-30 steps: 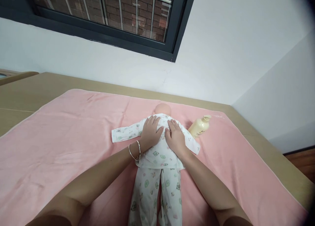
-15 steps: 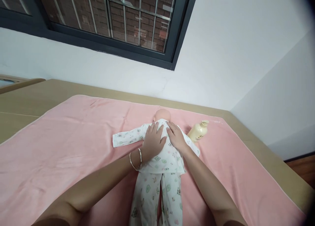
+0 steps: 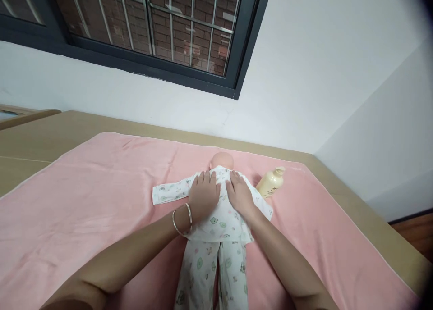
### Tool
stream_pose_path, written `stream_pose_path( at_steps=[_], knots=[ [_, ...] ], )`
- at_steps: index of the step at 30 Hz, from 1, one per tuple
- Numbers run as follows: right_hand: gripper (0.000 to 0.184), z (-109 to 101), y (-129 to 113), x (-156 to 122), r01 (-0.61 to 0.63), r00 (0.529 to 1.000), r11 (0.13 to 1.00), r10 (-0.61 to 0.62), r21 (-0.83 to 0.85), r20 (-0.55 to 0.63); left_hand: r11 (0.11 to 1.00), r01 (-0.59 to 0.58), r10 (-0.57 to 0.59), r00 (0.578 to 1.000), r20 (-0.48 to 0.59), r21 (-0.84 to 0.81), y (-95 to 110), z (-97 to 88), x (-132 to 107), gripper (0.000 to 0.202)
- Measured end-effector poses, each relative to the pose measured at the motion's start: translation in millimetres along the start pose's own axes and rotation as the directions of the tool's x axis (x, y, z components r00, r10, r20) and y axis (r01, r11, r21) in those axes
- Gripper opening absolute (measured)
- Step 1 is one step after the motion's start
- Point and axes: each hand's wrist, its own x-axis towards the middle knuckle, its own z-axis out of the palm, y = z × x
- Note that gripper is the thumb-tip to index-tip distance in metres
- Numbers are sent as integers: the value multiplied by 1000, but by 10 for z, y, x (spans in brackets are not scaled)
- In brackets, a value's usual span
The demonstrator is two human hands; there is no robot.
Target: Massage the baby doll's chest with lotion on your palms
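A baby doll (image 3: 222, 160) lies on a pink blanket (image 3: 111, 184), its bald head pointing toward the wall. It is dressed in a white printed top (image 3: 216, 229) and matching trousers (image 3: 232, 269). My left hand (image 3: 204, 195) rests flat on the left side of the top near the shoulder, a bangle (image 3: 190, 217) round its wrist. On the right side of the top lies my right hand (image 3: 241, 194), fingers stretched out. Neither hand grips anything. One sleeve (image 3: 171, 192) reaches out to the left; the other slants down to the right.
A pale yellow pump bottle (image 3: 271, 182) lies tilted on the blanket, right of the doll. The blanket covers a wooden surface (image 3: 84, 123) that meets a white wall (image 3: 189, 111). Above is a dark-framed window (image 3: 233, 82) with bars behind the glass.
My hands have moved apart across the doll's back, the left one outward to the left. The right fingers now point more straight toward the head. The view has shifted slightly.
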Motion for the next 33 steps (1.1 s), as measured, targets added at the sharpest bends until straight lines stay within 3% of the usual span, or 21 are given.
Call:
stream_pose_path(
  at_steps=[4,7,10,16,18,24,27,33],
  knots=[
    [52,-15,1,25,-15,999,999,14,-42,-32,993,-117,116,992,50,27,111,-135,-137,42],
    [51,65,-203,-198,37,998,985,-46,-169,-48,993,-113,114,993,23,-28,16,-108,-9,39],
    [51,126,-341,-360,114,991,976,-125,-188,-47,989,-122,123,992,8,-86,-82,-22,129,39],
    [49,-5,-48,-2,3,999,999,-4,-32,-47,994,-72,68,996,-60,-77,68,53,-47,45],
    [49,-34,41,98,15,999,1000,-16,-16,-41,994,-79,75,996,-57,-72,122,39,-111,45],
    [50,97,-208,-218,69,992,978,-88,-199,-88,995,-67,68,997,20,-68,-54,12,108,42],
    [50,97,-320,-321,64,995,976,-79,-207,-64,995,-51,55,997,59,-81,-138,38,206,44],
    [47,-76,-82,48,-17,999,997,14,-73,-36,997,-73,73,997,3,-23,29,78,9,46]
  ],
)
